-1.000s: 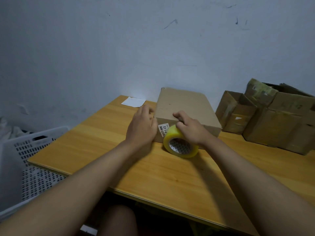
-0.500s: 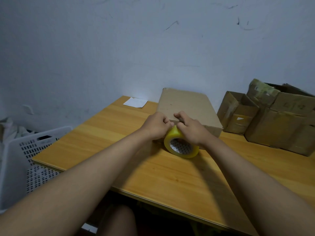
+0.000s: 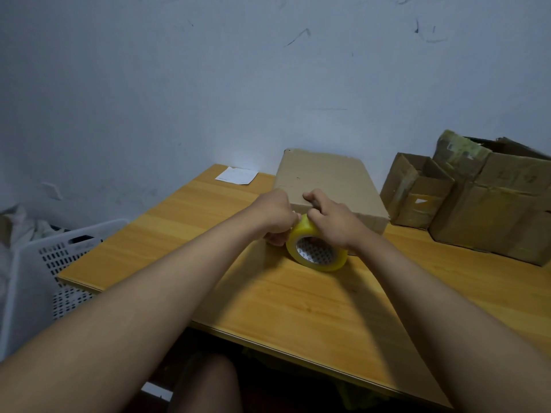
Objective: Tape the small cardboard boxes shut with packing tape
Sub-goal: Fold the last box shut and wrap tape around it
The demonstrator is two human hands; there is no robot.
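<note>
Left hand (image 3: 275, 217) now joined right hand (image 3: 334, 219), both hands clamped on tape roll (image 3: 316, 251), box label hidden

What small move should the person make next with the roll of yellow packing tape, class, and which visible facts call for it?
Probably pull a strip free and draw it over the closed cardboard box. The right hand grips the tape roll standing on edge against the box's near side, while the left hand pinches at the roll's rim, seemingly at the tape end. No tape shows on the box top.

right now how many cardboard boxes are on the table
3 at least: a closed flat brown cardboard box behind the hands, a small open one right of it, a large worn one far right; more may hide.
</note>
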